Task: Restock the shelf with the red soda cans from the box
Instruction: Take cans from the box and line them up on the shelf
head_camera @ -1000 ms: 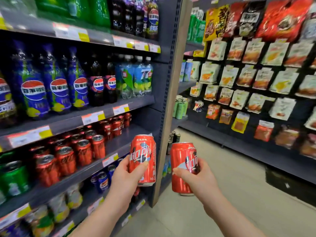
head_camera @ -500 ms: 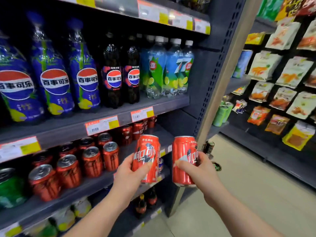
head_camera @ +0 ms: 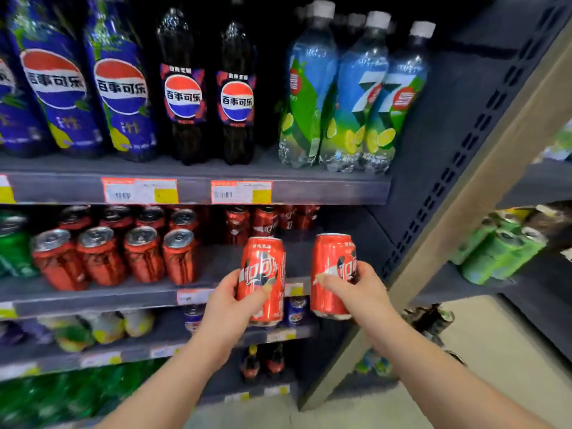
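Left hand (head_camera: 230, 308) and right hand (head_camera: 360, 292) each wrap fingers round an upright red can (head_camera: 261, 278), (head_camera: 332, 274), just before the shelf (head_camera: 93, 294) edge. Cans likely rigid, smooth, moderately heavy; mid-body grip suits.

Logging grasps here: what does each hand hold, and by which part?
Left hand grips one red soda can round its lower side; right hand grips a second red can round its middle.

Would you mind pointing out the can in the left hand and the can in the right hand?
Left-hand can (head_camera: 263, 261), head view, label middle.
Right-hand can (head_camera: 331, 252), head view, upper side.
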{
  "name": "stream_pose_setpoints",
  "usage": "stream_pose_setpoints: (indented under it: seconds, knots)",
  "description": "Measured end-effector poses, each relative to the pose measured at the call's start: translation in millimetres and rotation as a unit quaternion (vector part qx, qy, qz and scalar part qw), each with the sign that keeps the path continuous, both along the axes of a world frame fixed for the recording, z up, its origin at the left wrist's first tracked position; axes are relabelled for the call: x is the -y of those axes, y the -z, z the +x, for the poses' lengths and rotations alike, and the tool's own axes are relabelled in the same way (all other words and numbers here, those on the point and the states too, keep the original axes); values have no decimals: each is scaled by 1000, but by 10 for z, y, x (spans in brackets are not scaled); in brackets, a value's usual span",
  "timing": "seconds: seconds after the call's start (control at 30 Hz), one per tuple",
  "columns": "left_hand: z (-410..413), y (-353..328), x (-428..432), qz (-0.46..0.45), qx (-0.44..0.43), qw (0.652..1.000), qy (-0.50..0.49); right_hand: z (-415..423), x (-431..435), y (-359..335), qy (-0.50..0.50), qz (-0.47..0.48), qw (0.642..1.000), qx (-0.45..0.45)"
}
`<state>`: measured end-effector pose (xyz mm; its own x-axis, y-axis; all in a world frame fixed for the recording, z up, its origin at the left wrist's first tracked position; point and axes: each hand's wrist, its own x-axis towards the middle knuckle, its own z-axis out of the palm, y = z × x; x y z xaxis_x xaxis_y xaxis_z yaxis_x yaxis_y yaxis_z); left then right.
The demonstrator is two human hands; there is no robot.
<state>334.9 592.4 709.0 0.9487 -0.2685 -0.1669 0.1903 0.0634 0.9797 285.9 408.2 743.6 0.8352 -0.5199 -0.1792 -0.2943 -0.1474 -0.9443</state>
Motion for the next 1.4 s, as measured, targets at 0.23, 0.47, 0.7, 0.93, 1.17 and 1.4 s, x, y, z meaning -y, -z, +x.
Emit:
stream_pose_setpoints:
  seconds: [0.23,0.47,0.7,0.93,1.17,1.4]
  knots:
    - [137,127,192,37,4,998,-54,607,285,278,-58,29,998,-2]
    - [502,425,152,26,22,994,-100,1302,330,749,-55,-35,998,16]
    - [809,712,29,20,28,994,-104,1934,410,1185,-37,-41,995,81]
    - [1008,805,12,21,22,995,-97,2308,489,1458,-17,-30,995,88]
    - [1074,724,57,24,22,995,-95,2265,594,1545,-61,-125,990,30]
    - [1111,736,82,35,18,995,-89,2388,616,1541,-58,-131,990,6]
